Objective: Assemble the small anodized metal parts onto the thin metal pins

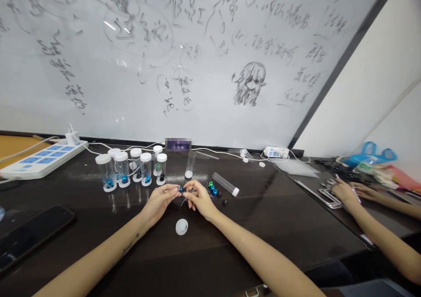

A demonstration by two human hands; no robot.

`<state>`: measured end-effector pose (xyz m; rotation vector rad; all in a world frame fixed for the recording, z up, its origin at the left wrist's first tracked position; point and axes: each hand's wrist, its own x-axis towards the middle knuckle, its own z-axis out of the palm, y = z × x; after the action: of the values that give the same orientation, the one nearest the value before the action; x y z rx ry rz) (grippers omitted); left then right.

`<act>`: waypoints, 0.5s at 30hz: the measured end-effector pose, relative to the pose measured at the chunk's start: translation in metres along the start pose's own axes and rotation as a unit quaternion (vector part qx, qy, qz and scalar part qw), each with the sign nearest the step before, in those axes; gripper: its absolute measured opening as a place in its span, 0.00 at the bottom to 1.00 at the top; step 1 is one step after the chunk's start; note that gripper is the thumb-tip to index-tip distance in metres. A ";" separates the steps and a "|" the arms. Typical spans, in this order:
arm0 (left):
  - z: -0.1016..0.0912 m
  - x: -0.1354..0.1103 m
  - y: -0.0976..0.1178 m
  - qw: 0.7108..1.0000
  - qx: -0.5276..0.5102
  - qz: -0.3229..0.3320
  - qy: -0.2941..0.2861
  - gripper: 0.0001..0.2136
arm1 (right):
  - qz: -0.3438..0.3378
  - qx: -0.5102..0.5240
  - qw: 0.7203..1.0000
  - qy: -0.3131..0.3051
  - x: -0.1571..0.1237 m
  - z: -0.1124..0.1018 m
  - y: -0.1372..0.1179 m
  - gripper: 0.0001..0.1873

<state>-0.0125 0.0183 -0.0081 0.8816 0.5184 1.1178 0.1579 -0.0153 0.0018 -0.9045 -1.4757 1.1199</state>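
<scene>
Above the dark table, my left hand (159, 204) and my right hand (202, 200) meet with fingertips closed on a small blue part (181, 189) with thin metal rods sticking out of it. Its exact kind is too small to make out. Just right of my right hand lie several loose small parts in green and blue (212, 189), and a black one (224, 203) rests apart from them. A clear tube (225, 184) with a white end cap lies behind these. Nearer to me, a white round cap (181, 227) sits below my hands.
Several clear capped tubes (121, 167) holding small coloured parts stand at left. Another clear tube (190, 163) stands behind my hands. A power strip (46, 157) and a phone (36, 231) lie at left. At right, another person's hands (345, 192) handle metal pieces.
</scene>
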 end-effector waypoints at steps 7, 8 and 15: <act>0.001 0.000 0.002 1.000 -0.001 0.000 0.000 0.06 | 0.006 0.002 1.000 0.002 0.000 0.000 0.001 0.13; 0.002 0.000 0.002 1.000 -0.001 0.000 0.002 0.06 | 0.005 0.002 1.000 0.003 0.000 0.000 0.001 0.14; 0.000 0.000 0.001 1.000 -0.001 0.001 0.001 0.06 | 0.000 -0.008 1.000 0.000 0.001 -0.001 0.002 0.12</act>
<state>-0.0125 0.0187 -0.0070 0.8791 0.5175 1.1202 0.1588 -0.0138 -0.0002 -0.9150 -1.4863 1.1094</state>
